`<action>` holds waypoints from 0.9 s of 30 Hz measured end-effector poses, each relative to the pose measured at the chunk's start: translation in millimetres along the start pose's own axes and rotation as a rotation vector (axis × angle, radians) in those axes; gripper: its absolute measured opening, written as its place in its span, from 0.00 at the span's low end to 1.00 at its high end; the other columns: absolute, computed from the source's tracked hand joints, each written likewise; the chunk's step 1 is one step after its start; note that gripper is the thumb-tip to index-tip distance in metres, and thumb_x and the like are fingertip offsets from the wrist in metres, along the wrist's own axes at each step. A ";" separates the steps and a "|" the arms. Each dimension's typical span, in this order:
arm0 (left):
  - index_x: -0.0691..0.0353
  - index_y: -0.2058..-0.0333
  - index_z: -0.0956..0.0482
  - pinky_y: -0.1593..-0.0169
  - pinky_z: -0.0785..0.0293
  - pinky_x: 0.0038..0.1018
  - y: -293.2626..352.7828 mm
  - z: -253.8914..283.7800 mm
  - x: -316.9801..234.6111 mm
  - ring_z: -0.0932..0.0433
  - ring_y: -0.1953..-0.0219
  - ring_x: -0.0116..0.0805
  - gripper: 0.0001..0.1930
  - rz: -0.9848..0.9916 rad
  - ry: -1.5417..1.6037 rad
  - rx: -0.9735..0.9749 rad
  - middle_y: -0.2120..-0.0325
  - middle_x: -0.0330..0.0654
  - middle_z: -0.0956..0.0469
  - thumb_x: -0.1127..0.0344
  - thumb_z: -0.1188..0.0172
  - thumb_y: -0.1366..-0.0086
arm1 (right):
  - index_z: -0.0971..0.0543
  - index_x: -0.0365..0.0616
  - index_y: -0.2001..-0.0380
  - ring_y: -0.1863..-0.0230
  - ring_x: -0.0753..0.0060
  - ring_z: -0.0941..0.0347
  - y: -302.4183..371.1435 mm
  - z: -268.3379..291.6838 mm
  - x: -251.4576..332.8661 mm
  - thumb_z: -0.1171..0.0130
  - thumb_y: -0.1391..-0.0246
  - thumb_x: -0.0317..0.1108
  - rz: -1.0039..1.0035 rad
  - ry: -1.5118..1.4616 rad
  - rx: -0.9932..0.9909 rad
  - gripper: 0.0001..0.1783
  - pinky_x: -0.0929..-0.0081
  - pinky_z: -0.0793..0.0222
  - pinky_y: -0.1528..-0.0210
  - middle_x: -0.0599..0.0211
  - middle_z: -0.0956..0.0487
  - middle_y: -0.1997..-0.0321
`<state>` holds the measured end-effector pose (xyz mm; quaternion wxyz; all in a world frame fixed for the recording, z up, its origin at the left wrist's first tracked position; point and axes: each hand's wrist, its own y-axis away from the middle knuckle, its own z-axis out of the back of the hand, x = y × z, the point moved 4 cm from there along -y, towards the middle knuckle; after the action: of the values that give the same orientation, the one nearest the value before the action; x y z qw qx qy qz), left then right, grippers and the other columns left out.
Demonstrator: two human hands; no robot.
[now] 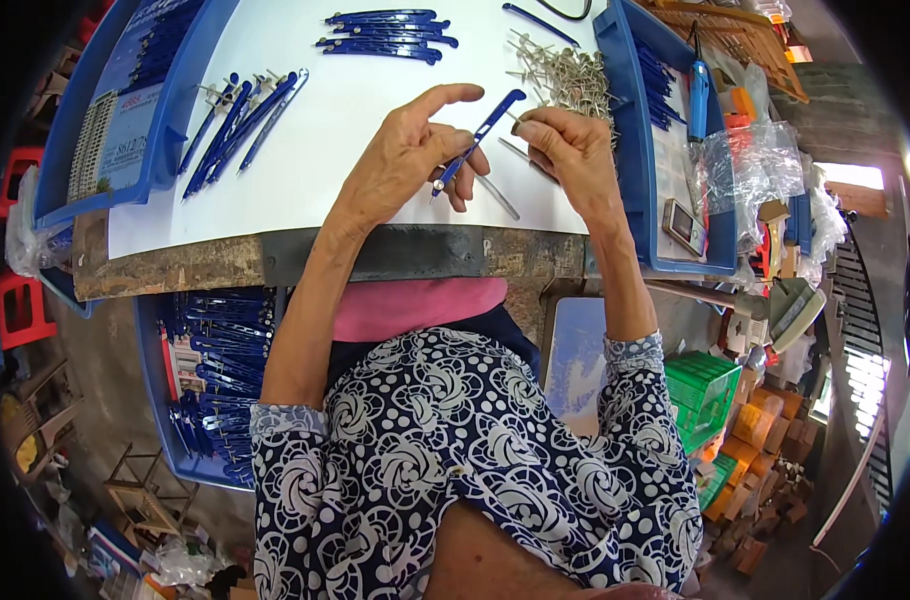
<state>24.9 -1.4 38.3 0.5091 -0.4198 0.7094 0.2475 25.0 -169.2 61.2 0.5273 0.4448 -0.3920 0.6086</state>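
Observation:
My left hand pinches a slim blue plastic piece between thumb and fingers, holding it tilted above the white tabletop sheet. Its upper end is rounded and hooked, a slot runs along it, and a small metal fitting shows at its lower end. Close to its right, my right hand is closed on a thin metal pin, whose tip points toward the blue piece without visibly touching it. Beneath the hands lies a thin metal rod. A heap of silvery pins with flat round heads sits beyond my right hand.
Blue pieces lie in a far stack and a left group. Blue bins stand on the left and right, the right one holding a blue electric screwdriver. Below the table edge, another bin holds many blue pieces.

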 end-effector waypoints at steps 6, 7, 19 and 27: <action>0.69 0.51 0.37 0.82 0.32 0.17 1.2 -3.5 -10.0 0.28 0.84 0.24 0.19 -0.053 -0.039 0.003 0.80 0.46 0.25 0.65 0.52 0.40 | 0.23 0.36 0.73 0.86 0.87 0.43 7.4 -1.2 7.6 0.46 0.51 0.30 0.151 0.431 -0.024 0.07 0.85 0.48 0.84 0.75 0.34 0.88; 0.69 0.52 0.36 0.82 0.33 0.17 1.1 -4.7 -13.8 0.29 0.85 0.23 0.19 -0.067 -0.065 0.005 0.81 0.45 0.25 0.65 0.52 0.40 | 0.24 0.36 0.73 0.86 0.84 0.41 8.1 -3.0 9.5 0.46 0.51 0.29 0.207 0.506 -0.014 0.07 0.83 0.46 0.83 0.71 0.33 0.88; 0.66 0.58 0.31 0.77 0.32 0.17 -0.3 -5.3 3.7 0.29 0.82 0.21 0.14 0.075 -0.149 -0.035 0.81 0.42 0.25 0.65 0.49 0.41 | 0.26 0.40 0.73 0.89 0.63 0.35 23.8 -15.5 27.3 0.43 0.55 0.29 0.446 0.908 -0.041 0.05 0.73 0.43 0.86 0.57 0.31 0.88; 0.69 0.63 0.30 0.75 0.30 0.16 -5.8 -10.0 11.9 0.28 0.81 0.22 0.11 0.085 -0.073 -0.146 0.79 0.41 0.25 0.67 0.50 0.41 | 0.26 0.41 0.72 0.87 0.60 0.33 26.3 -22.4 31.1 0.43 0.54 0.30 0.492 0.920 -0.047 0.05 0.71 0.42 0.85 0.57 0.30 0.87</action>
<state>23.2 -16.3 31.2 0.4918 -0.4160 0.6876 0.3351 -5.4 -142.5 84.0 0.4962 0.0143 -0.2264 0.8381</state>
